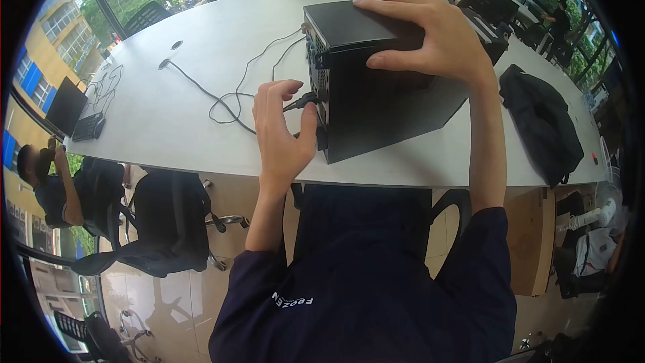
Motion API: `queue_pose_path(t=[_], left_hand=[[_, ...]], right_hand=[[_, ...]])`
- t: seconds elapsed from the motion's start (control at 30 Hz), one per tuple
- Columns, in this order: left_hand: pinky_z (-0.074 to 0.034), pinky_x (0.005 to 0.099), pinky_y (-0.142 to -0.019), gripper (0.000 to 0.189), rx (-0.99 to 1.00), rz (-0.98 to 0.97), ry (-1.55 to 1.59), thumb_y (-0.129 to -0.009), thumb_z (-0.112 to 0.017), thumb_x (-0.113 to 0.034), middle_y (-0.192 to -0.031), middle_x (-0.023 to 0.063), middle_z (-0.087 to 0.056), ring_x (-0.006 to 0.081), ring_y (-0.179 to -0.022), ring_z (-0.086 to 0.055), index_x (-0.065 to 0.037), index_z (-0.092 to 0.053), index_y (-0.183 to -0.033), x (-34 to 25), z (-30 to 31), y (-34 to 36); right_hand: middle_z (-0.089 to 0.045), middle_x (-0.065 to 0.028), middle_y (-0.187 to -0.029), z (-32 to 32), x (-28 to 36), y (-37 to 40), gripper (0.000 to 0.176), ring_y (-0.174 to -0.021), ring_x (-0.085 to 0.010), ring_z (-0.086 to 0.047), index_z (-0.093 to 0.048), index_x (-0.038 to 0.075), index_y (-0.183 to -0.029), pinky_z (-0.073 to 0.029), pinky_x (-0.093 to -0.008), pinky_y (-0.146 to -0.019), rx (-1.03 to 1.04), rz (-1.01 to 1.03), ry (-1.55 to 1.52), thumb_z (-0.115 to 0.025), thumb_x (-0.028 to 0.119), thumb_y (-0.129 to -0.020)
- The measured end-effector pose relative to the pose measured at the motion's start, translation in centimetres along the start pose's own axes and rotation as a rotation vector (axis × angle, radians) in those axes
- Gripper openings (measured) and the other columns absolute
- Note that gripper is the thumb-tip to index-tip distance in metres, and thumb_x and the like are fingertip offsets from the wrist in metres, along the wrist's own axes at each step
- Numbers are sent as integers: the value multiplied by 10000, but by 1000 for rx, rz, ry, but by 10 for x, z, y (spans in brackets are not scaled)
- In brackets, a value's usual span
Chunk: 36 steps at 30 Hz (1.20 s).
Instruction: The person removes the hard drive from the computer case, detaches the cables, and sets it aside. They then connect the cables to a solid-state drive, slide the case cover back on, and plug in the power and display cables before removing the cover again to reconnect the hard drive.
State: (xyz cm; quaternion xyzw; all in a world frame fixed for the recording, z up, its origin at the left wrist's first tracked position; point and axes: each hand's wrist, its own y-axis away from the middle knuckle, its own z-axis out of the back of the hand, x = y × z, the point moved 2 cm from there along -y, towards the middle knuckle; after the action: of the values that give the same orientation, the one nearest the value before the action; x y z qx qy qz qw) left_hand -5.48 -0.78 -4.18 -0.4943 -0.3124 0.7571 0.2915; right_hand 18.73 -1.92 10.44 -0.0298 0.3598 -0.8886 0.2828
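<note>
A black computer tower (pixel 390 104) stands upright on the white table, its rear panel with ports facing left. My right hand (pixel 437 37) lies over its top with fingers stretched out and the thumb spread toward the near side. At the lower part of the rear panel, my left hand (pixel 282 128) has its thumb and fingers around a black cable plug (pixel 304 101). The plug's tip is right at the panel. Thin black cables (pixel 252 60) run from the tower's back across the tabletop.
The white table (pixel 195 107) curves around, with a cable from its grommet (pixel 163 64). A black bag (pixel 541 121) lies right of the tower. At far left are a monitor (pixel 66 107), a desk phone (pixel 89 126) and a seated person (pixel 50 181). Office chairs (pixel 171 212) stand around.
</note>
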Motion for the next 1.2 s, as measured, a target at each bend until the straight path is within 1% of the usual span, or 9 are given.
queue_pose_path(t=[0.1, 0.13, 0.27, 0.6, 0.77, 0.9, 1.0, 1.07, 1.2], left_hand=[[-429, 409, -1003, 513, -101, -190, 67, -841, -683, -153, -1319, 201, -538, 306, -1172, -537, 29, -543, -1299, -22, -6, 0], [-406, 436, -1053, 721, -5, -197, 58, -838, -711, -203, -1474, 261, -399, 371, -1309, -453, 52, -418, -1446, -21, -9, 3], [-322, 493, -1138, 922, 23, -217, -39, -869, -718, -214, -1549, 327, -247, 443, -1418, -324, 96, -175, -1546, -28, -35, 15], [-247, 515, -1178, 865, -103, -275, -42, -898, -685, -160, -1561, 332, -246, 470, -1442, -276, 100, -170, -1542, -10, -58, 22], [-253, 499, -1180, 843, -112, -299, -26, -937, -690, -206, -1577, 310, -252, 447, -1450, -287, 84, -185, -1546, -7, -57, 23], [-336, 495, -1118, 783, -193, -323, -9, -943, -690, -223, -1547, 318, -306, 452, -1385, -374, 82, -267, -1526, -6, -60, 21], [-342, 487, -1117, 767, -200, -320, -9, -952, -684, -233, -1548, 310, -317, 447, -1382, -385, 75, -278, -1526, -5, -61, 23], [-347, 477, -1117, 755, -196, -325, 4, -962, -675, -237, -1556, 304, -315, 441, -1380, -391, 68, -279, -1529, -4, -62, 23], [-354, 473, -1116, 735, -199, -317, -6, -973, -662, -231, -1558, 303, -320, 437, -1376, -403, 64, -283, -1529, -2, -62, 27]], right_hand=[[-704, -38, -1265, 2, 1, 1, 722, -1072, -276, -698, -740, 181, -1216, -543, -366, -925, 7, -11, 0, -746, 698, -713], [-706, -33, -1261, 1, 2, 1, 718, -1058, -274, -703, -741, 179, -1211, -545, -364, -921, -2, -12, -2, -748, 695, -712], [-710, -33, -1254, 0, 2, 2, 720, -1038, -274, -710, -742, 178, -1208, -546, -362, -921, -20, -7, 7, -755, 692, -704], [-710, -59, -1251, 0, 2, 1, 721, -1047, -295, -706, -739, 176, -1208, -551, -365, -914, -28, 3, 2, -748, 696, -708], [-713, -74, -1231, 15, -1, 7, 542, -1153, -279, -654, -740, 139, -1193, -471, -402, -1035, -80, 221, -59, -782, 496, -788], [-698, -96, -1246, 49, -17, 49, 390, -1182, -271, -628, -721, 126, -1221, -380, -397, -1107, -283, 90, 75, -725, 320, -883], [-665, -120, -1302, 42, -68, 101, 423, -1254, -252, -584, -650, 84, -1316, -314, -380, -1148, -505, -166, -181, -664, 280, -941], [-542, -120, -1455, 26, -105, 132, 590, -1350, -222, -484, -462, 21, -1479, -288, -372, -1155, -662, -496, -668, -530, 377, -1013], [-353, -114, -1587, -30, -133, 172, 735, -1444, -225, -354, -275, 22, -1565, -237, -358, -1191, -463, -505, -1131, -537, 408, -997]])
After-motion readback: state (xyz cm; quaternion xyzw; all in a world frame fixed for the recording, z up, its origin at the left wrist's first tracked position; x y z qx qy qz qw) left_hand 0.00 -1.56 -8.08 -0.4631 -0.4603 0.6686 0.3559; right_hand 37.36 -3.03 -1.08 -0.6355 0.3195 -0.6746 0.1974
